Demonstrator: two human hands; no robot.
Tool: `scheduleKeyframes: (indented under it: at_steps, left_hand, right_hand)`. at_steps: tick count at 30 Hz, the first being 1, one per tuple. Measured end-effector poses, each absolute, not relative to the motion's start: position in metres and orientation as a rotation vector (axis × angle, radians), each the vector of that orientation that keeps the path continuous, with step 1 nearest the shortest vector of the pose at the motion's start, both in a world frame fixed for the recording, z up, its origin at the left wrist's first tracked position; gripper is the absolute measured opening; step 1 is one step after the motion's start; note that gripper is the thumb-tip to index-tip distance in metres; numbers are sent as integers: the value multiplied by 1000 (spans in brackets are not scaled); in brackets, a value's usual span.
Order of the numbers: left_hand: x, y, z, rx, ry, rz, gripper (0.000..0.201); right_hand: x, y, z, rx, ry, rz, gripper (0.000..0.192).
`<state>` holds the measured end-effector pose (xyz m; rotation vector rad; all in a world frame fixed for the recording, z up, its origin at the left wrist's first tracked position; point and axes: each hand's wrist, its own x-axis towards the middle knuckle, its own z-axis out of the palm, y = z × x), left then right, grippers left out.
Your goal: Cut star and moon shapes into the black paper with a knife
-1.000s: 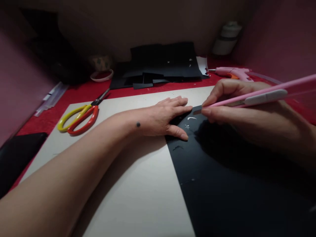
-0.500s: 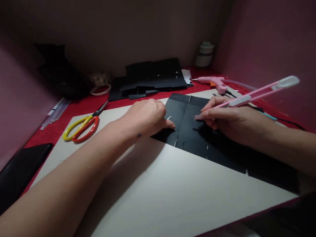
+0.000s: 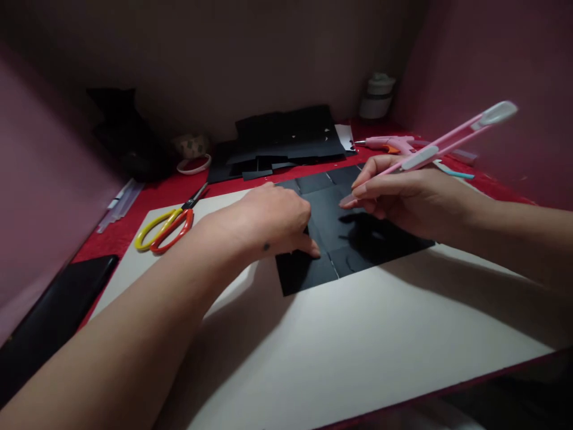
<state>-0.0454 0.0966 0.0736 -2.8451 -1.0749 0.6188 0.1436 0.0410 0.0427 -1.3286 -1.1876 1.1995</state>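
Observation:
A black sheet of paper (image 3: pixel 333 224) with cut lines lies on a pale grey board (image 3: pixel 358 346). My left hand (image 3: pixel 268 221) rests curled on the sheet's left part, its fingertips pressing down on the paper. My right hand (image 3: pixel 403 194) holds a slim pink craft knife (image 3: pixel 443 143) like a pen, the tip close over the sheet's upper middle. The knife's white cap end points up and to the right.
Yellow and red scissors (image 3: pixel 168 226) lie on the board's left. A stack of black paper (image 3: pixel 286 140), a tape roll (image 3: pixel 193 163), a pink glue gun (image 3: pixel 389 143) and a white jar (image 3: pixel 376 95) sit at the back on the red tabletop (image 3: pixel 134 209). A black flat object (image 3: pixel 54 316) lies at the left.
The black sheet has been turned and shifted leftward and back on the board. My left hand went from flat to curled on it. My right hand kept the knife, now raised steeper.

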Motion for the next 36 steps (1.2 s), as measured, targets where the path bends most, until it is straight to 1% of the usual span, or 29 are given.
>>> scheduleKeyframes:
  at_steps: [2,4,5,7,9,11,14,18,20,23,26,27,28,31,32,36]
  left_hand:
    - [-48,101,77,-2825,-1121,593,43]
    - [-54,110,75,-2862,-1107,549,43]
    - [-57,115,73,-2897,-1085,523,49]
    - [-62,123,67,-3011,-1048,498,76]
    - [-65,127,61,-3137,-1067,556,100]
    - [-65,128,57,-3189,-1088,642,110]
    - [-63,126,56,-3155,-1029,674,111]
    - [-55,119,56,-3077,-911,605,110]
    - [-51,114,56,-2991,-923,587,105]
    - [-48,110,56,-2900,-985,580,90]
    - [-52,114,56,-2964,-1013,481,82]
    - [-53,117,55,-3003,-1022,454,82]
    - [-54,119,55,-3039,-1031,442,85]
    - [-57,124,54,-3113,-1060,479,110]
    - [-57,124,54,-3122,-1071,509,116]
    - [-58,128,52,-3165,-1128,594,119]
  right_hand:
    - [133,35,45,-1327,-1167,1230,17]
    - [123,30,43,-1333,-1152,1265,19]
    - [120,28,40,-1339,-1147,1276,19]
    - [114,27,34,-1348,-1175,1259,19]
    - [111,28,28,-1350,-1254,1197,17]
    - [110,29,24,-1386,-1373,1111,15]
    - [110,28,22,-1472,-1543,974,13]
    - [112,21,21,-1471,-1649,870,13]
    - [114,18,21,-1461,-1642,861,12]
    - [115,15,22,-1458,-1646,879,12]
    - [115,15,22,-1456,-1698,872,14]
    - [114,15,22,-1460,-1715,864,15]
    - [114,15,22,-1466,-1725,851,16]
    - [113,14,21,-1480,-1772,820,16]
    - [113,13,21,-1482,-1789,807,15]
    - [114,10,21,-1492,-1831,734,15]
